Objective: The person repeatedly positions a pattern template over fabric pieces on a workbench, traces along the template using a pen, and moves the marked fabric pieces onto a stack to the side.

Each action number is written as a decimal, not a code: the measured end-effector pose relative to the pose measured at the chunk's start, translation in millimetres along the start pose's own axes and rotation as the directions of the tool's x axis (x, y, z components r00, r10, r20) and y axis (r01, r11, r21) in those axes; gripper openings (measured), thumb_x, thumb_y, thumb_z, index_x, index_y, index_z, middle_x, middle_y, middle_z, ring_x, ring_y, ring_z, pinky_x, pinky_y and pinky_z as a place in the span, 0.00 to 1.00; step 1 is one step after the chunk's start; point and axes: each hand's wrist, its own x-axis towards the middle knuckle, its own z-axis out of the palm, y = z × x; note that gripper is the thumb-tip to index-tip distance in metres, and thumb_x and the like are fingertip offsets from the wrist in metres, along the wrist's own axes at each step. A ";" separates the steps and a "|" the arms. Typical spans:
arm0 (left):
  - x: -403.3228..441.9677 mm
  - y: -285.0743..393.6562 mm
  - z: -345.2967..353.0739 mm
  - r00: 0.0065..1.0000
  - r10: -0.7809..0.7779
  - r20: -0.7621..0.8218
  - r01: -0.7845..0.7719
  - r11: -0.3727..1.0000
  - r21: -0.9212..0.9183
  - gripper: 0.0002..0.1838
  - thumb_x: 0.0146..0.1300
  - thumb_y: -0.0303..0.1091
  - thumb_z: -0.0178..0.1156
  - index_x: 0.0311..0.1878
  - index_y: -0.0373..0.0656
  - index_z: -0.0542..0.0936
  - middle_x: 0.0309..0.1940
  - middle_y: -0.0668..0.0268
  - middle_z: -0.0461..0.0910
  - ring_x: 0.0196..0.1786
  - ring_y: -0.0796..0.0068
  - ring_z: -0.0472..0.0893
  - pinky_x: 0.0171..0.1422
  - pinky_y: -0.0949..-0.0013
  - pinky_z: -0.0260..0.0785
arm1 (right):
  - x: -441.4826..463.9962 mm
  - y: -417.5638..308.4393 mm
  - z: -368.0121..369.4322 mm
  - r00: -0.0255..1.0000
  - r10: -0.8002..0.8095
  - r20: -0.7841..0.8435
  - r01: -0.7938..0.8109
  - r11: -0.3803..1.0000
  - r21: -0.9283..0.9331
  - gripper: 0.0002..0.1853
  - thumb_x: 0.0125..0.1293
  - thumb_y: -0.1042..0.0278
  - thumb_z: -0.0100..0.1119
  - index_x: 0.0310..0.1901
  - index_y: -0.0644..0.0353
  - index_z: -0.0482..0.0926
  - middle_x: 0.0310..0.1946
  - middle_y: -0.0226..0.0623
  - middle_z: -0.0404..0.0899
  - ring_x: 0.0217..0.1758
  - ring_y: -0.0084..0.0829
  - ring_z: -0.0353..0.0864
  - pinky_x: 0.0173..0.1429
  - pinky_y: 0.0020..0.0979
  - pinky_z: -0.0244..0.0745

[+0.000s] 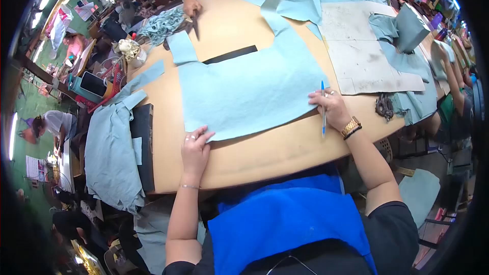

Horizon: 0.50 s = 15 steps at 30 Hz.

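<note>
Across the table (265,168) lies a cloth (249,97), its cutting seemingly done but no drawn lines discernible yet, its near left corner pinched in the left hand (195,147) and its right end in the right hand (332,107), which also holds a pen (323,122).

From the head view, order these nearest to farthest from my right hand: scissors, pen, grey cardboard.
1. Pen: in your right hand.
2. Grey cardboard: beyond it, to the right.
3. Scissors: across the table, left, in another person's hand.
</note>
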 end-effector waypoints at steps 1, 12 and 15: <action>-9.3 3.7 -1.5 1.000 0.000 -0.002 0.000 1.000 -0.016 0.20 0.47 0.17 0.60 0.43 0.47 0.85 0.49 0.62 0.82 0.46 0.62 0.80 0.53 0.61 0.74 | -7.8 -7.8 -3.4 1.000 -0.007 0.014 0.008 1.000 -0.014 0.13 0.48 0.84 0.62 0.36 0.57 0.82 0.41 0.35 0.86 0.50 0.41 0.82 0.56 0.39 0.75; -85.1 33.3 -20.5 0.999 -0.047 -0.020 0.049 0.992 0.115 0.16 0.50 0.36 0.67 0.46 0.54 0.86 0.56 0.63 0.77 0.61 0.56 0.70 0.67 0.51 0.58 | -55.5 15.3 -41.1 0.642 0.715 -0.278 -0.473 0.654 0.590 0.26 0.62 0.65 0.68 0.60 0.55 0.71 0.56 0.36 0.76 0.51 0.31 0.80 0.48 0.30 0.75; -86.1 38.7 -17.8 0.999 -0.001 -0.035 0.009 0.971 0.241 0.20 0.55 0.57 0.65 0.47 0.57 0.86 0.63 0.64 0.73 0.71 0.53 0.61 0.75 0.43 0.42 | -58.5 47.2 -52.4 0.329 0.914 -0.239 -0.376 0.359 0.854 0.34 0.65 0.61 0.66 0.68 0.54 0.60 0.62 0.34 0.70 0.53 0.27 0.76 0.44 0.29 0.73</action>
